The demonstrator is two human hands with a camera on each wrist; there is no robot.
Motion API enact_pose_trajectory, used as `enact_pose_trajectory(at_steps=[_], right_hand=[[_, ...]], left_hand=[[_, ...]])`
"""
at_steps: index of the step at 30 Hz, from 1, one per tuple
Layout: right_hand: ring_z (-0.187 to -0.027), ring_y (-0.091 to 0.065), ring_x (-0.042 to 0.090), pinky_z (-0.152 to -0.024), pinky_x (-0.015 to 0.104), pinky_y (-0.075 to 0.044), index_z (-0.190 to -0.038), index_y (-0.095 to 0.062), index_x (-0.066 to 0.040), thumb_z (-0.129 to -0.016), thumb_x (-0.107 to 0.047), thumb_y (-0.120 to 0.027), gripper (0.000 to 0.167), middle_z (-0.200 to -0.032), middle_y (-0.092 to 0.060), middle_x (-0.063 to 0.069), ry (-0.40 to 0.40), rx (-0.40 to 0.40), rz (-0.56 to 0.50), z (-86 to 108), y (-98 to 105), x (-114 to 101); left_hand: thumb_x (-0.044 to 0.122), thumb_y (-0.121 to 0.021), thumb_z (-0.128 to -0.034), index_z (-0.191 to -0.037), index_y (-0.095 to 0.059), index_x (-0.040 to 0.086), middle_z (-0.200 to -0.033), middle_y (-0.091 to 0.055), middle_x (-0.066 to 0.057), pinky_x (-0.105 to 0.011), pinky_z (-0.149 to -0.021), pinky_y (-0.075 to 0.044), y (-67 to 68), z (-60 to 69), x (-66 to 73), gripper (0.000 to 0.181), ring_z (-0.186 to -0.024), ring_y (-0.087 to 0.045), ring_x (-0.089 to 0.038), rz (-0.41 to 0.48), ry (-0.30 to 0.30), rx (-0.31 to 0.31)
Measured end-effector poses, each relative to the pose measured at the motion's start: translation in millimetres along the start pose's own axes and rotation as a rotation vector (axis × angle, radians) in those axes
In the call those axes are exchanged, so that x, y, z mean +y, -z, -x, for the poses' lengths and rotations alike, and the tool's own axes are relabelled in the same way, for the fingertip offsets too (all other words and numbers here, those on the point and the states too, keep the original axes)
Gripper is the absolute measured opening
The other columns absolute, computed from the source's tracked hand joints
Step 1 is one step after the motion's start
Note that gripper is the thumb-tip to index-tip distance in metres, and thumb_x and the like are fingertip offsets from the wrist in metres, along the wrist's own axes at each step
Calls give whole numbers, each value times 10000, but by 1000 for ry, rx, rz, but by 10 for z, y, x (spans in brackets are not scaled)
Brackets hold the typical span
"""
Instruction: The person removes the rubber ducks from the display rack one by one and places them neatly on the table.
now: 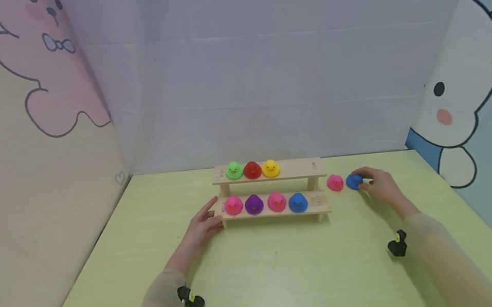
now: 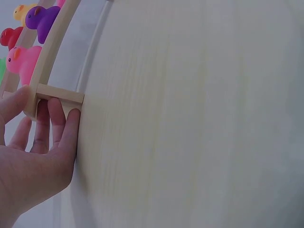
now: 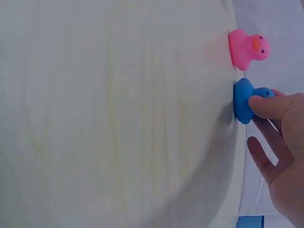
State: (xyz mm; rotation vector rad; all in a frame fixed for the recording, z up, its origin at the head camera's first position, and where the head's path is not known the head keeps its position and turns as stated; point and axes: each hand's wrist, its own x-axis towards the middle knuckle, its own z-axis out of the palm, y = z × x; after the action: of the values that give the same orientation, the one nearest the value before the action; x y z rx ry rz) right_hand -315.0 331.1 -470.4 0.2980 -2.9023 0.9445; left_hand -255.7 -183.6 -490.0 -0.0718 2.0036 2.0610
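Note:
A two-tier wooden display stand (image 1: 295,169) bears rubber ducks. At its left end, my left hand (image 1: 199,227) grips the lower board, thumb over the board and fingers below against the leg (image 2: 61,93). The lower tier holds a pink duck (image 1: 233,205), a purple duck (image 1: 254,205), a second pink duck (image 1: 277,202) and a blue duck (image 1: 298,202). Right of the stand, my right hand (image 1: 380,186) pinches another blue duck (image 3: 244,100) between thumb and fingers, at the table surface. Beside it sits a pink duck (image 1: 335,182), apart from the hand.
Green (image 1: 234,170), red (image 1: 252,170) and yellow (image 1: 271,168) ducks stand on the upper tier's left part. The pale table (image 1: 271,274) meets a light curtain (image 1: 266,94) behind the stand. Printed cartoon panels flank both sides. A small black device (image 1: 192,300) is on the left wrist.

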Motion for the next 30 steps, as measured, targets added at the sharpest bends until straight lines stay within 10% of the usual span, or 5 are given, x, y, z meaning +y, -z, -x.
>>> enact_pose_trajectory(at_steps=[19,30], right_hand=[[-1260,-504,497,-1022,614,-472,-1309,-567,22,-952,-30,-589,361,-1359,-555,295,-9,-33,21,1,11,2],[-1322,-423,516,-1073,661,-385,-1467,-378,17,-884,-92,-707,679,-1468,-430,310,59,-18,10,60,113,-8]], left_hand=[[108,-543,-1005,-1571,-272,274,-1342,-504,-163,-360,-1068,-501,17,3,-8,650,-981,-635,-123,-3,-4,-19],[113,-537,-1009,-1570,-274,279,-1391,-465,-191,-343,-1062,-509,9,-2,-2,642,-1003,-625,-153,0,0,-19]])
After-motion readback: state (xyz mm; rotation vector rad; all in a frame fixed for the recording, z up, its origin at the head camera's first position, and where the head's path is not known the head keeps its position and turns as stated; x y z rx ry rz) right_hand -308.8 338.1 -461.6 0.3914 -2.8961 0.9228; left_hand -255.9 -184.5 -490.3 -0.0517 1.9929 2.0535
